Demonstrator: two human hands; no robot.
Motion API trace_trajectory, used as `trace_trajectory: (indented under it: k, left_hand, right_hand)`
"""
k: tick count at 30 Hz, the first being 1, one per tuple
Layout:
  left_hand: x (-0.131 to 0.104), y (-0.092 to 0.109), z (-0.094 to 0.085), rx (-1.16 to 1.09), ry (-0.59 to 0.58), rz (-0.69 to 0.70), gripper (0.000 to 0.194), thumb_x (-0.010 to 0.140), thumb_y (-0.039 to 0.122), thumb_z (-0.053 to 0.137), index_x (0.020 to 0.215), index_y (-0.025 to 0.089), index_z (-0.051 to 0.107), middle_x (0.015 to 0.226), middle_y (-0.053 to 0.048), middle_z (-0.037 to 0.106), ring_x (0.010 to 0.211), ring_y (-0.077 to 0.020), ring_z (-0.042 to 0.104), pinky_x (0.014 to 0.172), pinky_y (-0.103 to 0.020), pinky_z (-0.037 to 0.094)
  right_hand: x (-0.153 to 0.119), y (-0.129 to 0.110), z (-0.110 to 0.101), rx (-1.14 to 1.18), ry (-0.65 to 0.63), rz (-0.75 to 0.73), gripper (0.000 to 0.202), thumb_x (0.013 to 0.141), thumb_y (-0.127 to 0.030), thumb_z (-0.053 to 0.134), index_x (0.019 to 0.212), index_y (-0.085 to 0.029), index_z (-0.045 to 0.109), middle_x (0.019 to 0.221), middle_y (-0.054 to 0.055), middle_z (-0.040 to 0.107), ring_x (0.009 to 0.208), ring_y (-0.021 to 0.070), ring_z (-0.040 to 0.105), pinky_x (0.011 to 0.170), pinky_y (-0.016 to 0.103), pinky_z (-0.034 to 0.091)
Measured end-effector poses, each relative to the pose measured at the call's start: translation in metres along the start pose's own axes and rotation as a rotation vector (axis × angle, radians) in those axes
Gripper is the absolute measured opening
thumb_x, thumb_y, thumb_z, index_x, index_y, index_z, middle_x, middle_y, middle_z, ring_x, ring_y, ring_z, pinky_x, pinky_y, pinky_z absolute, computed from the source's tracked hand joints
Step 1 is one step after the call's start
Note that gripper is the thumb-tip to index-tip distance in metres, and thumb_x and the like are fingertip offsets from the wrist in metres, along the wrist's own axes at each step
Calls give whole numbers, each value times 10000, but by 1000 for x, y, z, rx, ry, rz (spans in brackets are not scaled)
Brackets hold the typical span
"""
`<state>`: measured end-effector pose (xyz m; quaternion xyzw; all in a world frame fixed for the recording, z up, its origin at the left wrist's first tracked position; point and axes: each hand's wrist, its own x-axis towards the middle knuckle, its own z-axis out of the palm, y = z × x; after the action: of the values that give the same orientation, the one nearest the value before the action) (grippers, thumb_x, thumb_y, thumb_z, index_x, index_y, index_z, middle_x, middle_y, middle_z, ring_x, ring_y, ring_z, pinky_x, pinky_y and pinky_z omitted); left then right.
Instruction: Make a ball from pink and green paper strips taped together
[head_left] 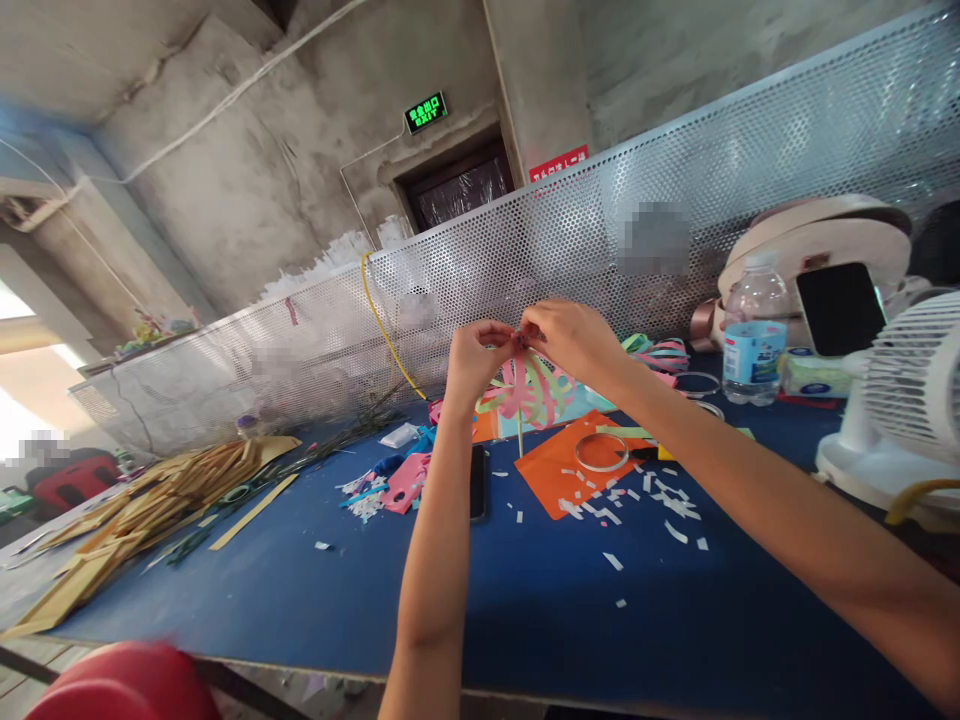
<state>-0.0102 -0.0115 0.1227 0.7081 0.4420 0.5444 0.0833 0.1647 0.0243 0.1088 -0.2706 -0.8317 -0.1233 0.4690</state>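
Both hands meet above the middle of the blue table (360, 590), raised off its surface. A craft of curled pink and pale green paper strips (529, 390) hangs below the fingertips, with a thin pale stick under it. My left hand (480, 358) pinches the dark reddish top of the craft from the left. From the right, my right hand (559, 332) has its fingers closed on the same top. The fingertips hide most of that dark part. Orange paper (547, 470) lies beneath, with a silver ring (601, 452) on it.
White paper scraps (675, 510) are scattered near the orange paper. A phone (478, 485) lies by my left forearm. Tan strips (150, 500) are piled at the left. A water bottle (754, 330) and white fan (911, 370) stand right. A perforated metal screen (480, 270) runs behind.
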Motion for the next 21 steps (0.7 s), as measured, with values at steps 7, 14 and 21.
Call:
trace_trajectory:
  k: [7,14,21]
  left_hand:
    - [-2,4,3,-37,-15,-12,126,691,83,658,776,154,719,743,-36,714,704,-143,667,657,-274,542]
    - [-1,3,1,-21,-44,-6,84,721,137,687,795,158,721,767,-37,716,725,-141,666,676,-274,534]
    - [1,-1,0,-18,-41,-24,79,725,173,707,802,170,725,771,-36,714,734,-146,662,668,-276,521]
  right_hand:
    - [0,-2,-3,-28,-7,61,215,902,-153,563,1096,-194,649,925,87,736,807,243,652,607,350,378]
    - [1,2,-12,42,-16,69,41,874,-199,634,877,-219,670,886,48,730,779,210,639,597,332,366]
    - [3,13,-13,260,-79,88,84,877,-218,594,847,-248,667,891,9,734,769,185,642,681,341,426]
